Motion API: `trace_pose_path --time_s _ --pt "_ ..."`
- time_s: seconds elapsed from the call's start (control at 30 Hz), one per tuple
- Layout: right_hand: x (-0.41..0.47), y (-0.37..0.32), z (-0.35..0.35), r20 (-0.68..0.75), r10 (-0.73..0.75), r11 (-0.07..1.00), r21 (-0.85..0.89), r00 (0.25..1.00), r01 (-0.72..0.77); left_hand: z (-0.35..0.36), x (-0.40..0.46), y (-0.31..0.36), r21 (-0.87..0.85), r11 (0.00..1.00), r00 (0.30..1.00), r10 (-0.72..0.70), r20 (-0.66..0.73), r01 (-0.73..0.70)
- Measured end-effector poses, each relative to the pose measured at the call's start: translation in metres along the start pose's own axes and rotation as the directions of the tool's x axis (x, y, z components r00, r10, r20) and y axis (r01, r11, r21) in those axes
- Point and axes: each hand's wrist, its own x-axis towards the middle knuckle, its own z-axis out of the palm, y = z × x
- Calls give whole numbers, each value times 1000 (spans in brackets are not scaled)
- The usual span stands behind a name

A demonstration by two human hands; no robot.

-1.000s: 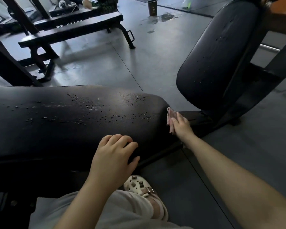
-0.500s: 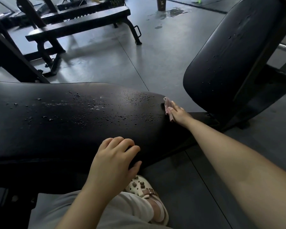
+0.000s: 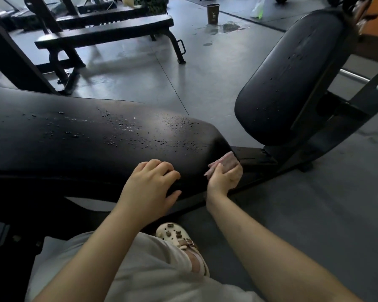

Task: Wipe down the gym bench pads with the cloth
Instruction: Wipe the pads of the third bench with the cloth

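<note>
Floor (image 3: 227,68): grey gym flooring with a wet patch at the far side, around a dark paper cup (image 3: 213,13).
Long pad (image 3: 85,144): black, lying flat across the left and middle of the view; droplets bead over its top, thickest toward its right end. Top not yet wiped, by the look of it.
Raised pad (image 3: 292,79): the bench's second pad, tilted up at the right, a few droplets on its face; well apart from the cloth.
Other bench (image 3: 105,33): flat, empty, at the far left.
Left hand (image 3: 151,186): rests on the near edge of the long pad, fingers bent over the rim, thumb spread; holds nothing, seems to brace.
Right hand (image 3: 224,177): closed round the cloth, pressing it against the rounded right end of the long pad, low at the near corner.
Cloth (image 3: 225,163): pink, bunched, mostly hidden under the fingers, touching the pad's end just above the frame rail.
Shoe (image 3: 179,238): cream clog with small brown charms, on the floor below the pad.
Risks: a bunched cloth offers little face, so it may smear droplets instead of lifting them; wiping low on the end may push water onto the frame or floor; the braced palm may leave a mark on cleaned vinyl; the raised pad could be missed.
Writing: the cup bears a pale mark, too small to read; no brand legible on either pad.
</note>
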Motion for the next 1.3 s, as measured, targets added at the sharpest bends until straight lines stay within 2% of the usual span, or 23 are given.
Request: trace_pose_path --time_s 0.17,0.27,0.37,0.47,0.6,0.77,0.83,0.93,1.0,1.03,1.07,1.13,1.23,1.3 --pt "-50 -2 5 165 102 991 -103 981 -86 -6 2 -1 -15 1000 996 -23 86 24" --pt "-43 -12 -9 182 79 995 -65 980 -69 -9 2 -2 -29 999 995 -34 95 37" --pt "-28 -15 -24 282 118 993 -53 952 -107 -11 7 5 -60 992 992 -103 67 107" --pt "-25 -13 -38 400 62 980 -198 915 20 -5 23 22 0 968 965 -249 88 250" --pt "-16 0 -63 604 -83 926 -246 793 285 15 55 55 -37 906 902 -413 125 421" --pt "13 4 -86 769 -144 926 -117 623 358 37 90 87 -13 874 857 -474 200 487" --pt "26 3 -94 803 -170 942 -39 572 334 41 97 97 -74 856 847 -489 207 512" --pt "39 2 -105 821 -148 966 1 551 258 41 97 114 -264 788 831 -519 201 556" --pt "47 6 -112 806 -137 945 -68 576 319 39 91 125 -390 714 810 -550 203 582" --pt "52 8 -114 781 -126 927 -126 612 352 39 86 130 -423 683 796 -572 197 596" --pt "57 8 -115 761 -122 907 -174 637 382 41 81 135 -453 649 777 -601 186 611" --pt "69 10 -114 774 -124 842 -249 620 479 48 70 145 -526 565 724 -672 153 636" --pt "80 12 -112 823 -184 708 -268 537 654 57 52 158 -619 315 540 -814 214 719" --pt "85 13 -114 822 -296 611 -228 486 758 67 43 164 -572 223 426 -869 250 789"
